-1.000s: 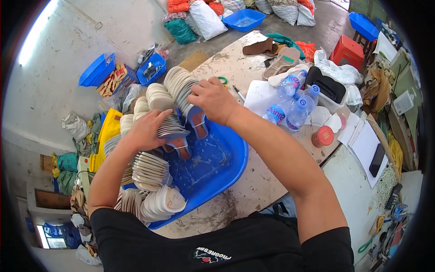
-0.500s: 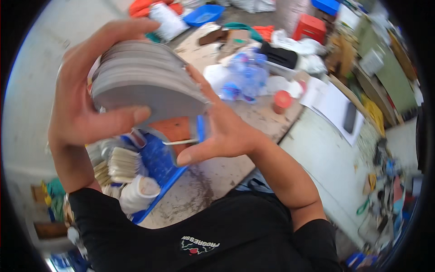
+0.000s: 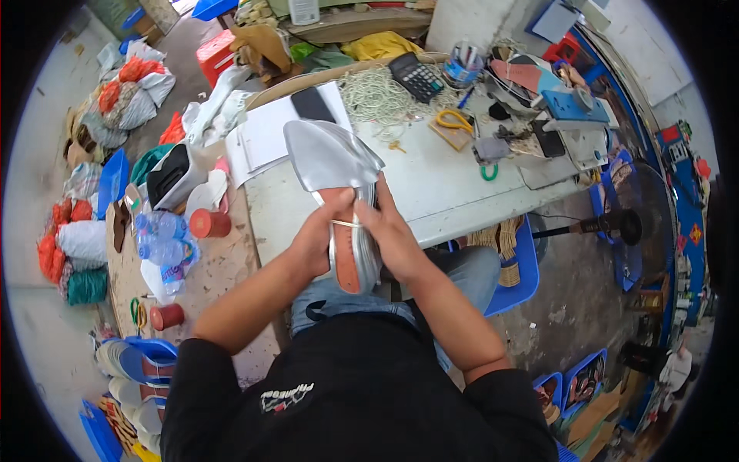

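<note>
Above the near edge of the white table, both my hands hold a bundle of shoe pieces. It is a thick stack with a broad, shiny silver end pointing away from me and a narrower brown strip nearer my body. Around its middle runs a pale band. My left hand grips the left side, thumb on top by the band. On the other side my right hand has its thumb beside the band and its fingers wrapped around the stack's edge. The underside of the stack is hidden.
White papers with a black phone lie beyond the bundle. Tangled cord, a calculator and a sewing machine occupy the table further right. Plastic bottles and red spools stand at left. A blue bin sits below.
My view has swung right, from the blue bin of shoe pieces to the white table. The bundle has turned and moved rightward; both hands now grip its narrower, banded part.
</note>
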A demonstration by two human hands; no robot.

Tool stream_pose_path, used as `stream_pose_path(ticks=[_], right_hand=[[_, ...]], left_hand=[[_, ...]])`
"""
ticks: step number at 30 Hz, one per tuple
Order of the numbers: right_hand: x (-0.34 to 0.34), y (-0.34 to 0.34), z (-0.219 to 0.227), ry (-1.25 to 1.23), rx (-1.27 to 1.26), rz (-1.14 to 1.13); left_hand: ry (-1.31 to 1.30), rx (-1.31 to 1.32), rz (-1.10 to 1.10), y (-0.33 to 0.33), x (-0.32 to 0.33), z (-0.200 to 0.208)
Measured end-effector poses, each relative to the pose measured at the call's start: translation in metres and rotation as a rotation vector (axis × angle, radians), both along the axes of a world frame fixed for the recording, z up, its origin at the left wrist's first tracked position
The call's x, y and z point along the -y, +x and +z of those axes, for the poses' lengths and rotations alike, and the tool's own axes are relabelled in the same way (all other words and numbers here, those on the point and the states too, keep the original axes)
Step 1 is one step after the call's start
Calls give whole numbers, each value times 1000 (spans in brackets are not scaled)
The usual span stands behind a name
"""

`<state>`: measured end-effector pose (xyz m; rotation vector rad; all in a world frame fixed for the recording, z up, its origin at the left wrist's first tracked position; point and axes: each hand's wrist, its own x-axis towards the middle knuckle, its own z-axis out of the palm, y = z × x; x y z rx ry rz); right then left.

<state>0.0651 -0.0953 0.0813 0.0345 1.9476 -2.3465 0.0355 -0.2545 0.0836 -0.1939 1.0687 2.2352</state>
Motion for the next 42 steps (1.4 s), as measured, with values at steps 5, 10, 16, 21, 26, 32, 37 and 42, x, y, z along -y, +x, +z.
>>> stream_pose_path(ticks=[5,10,16,21,26,32,37,42], right_hand=[[-41,44,-10,595,-446,-148],[-71,37,-27,462,-522,-153],[-98,66,21,207,-204,402],[-95,69,12,514,-150,690],[-80,-50,-19,661,-213,307],[-71,-160,-55,691,-302,-309],[-10,-19,-6,492,-43,347],[-23,-8,-34,242,204,238]], left_hand=[[340,235,53,-5,-43,-28],[303,297,-43,-5,-62,-23],[318,257,16,-18,-55,-14],[144,74,325,-39,-15,-7],[-76,-5,405,-33,18,-24],[-261,-26,514,-15,20,-48],[-526,-134,621,7,7,-46],[-326,-274,322,12,1,-37]])
